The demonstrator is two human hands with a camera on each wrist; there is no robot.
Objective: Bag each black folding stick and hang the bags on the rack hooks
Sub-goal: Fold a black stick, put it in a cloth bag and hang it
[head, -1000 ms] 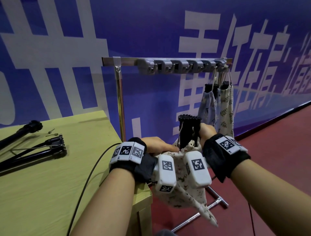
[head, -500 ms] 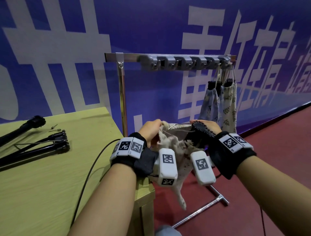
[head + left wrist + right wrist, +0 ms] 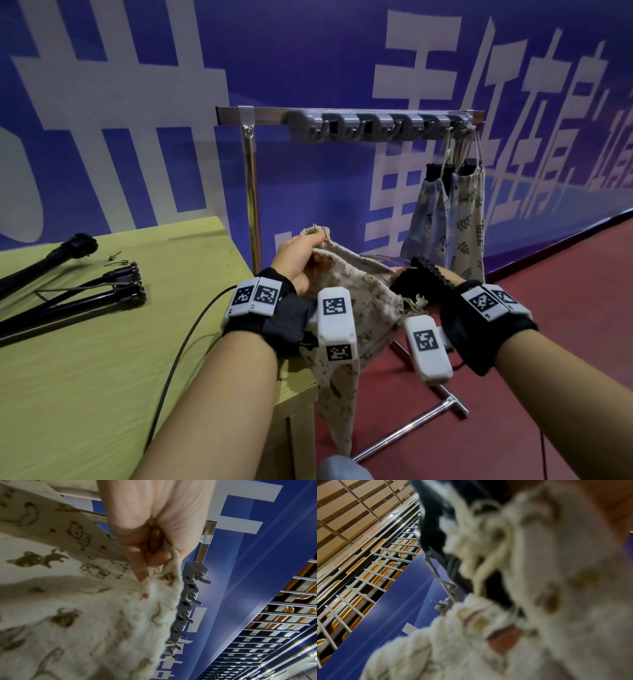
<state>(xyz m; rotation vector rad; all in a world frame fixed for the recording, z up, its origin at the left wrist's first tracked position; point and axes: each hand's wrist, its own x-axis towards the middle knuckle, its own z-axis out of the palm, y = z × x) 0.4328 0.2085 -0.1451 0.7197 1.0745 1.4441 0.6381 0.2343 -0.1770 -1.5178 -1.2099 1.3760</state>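
My left hand pinches the rim of a cream printed drawstring bag and holds it up beside the table corner; the left wrist view shows the pinch on the bag close up. At the bag's right edge, my right hand grips a folded black stick, which lies tilted at the mouth. How far the stick reaches inside is hidden. In the right wrist view the black stick and bag cloth are blurred. The rack's grey hooks are above and behind.
Two filled bags hang from the rightmost hooks. More black folding sticks lie on the yellow-green table at left. The rack's post stands by the table corner, its foot on the red floor.
The stick stood upright out of the bag; now it lies tilted to the right. My left hand has lifted the bag's rim up and left, stretching the mouth wider.
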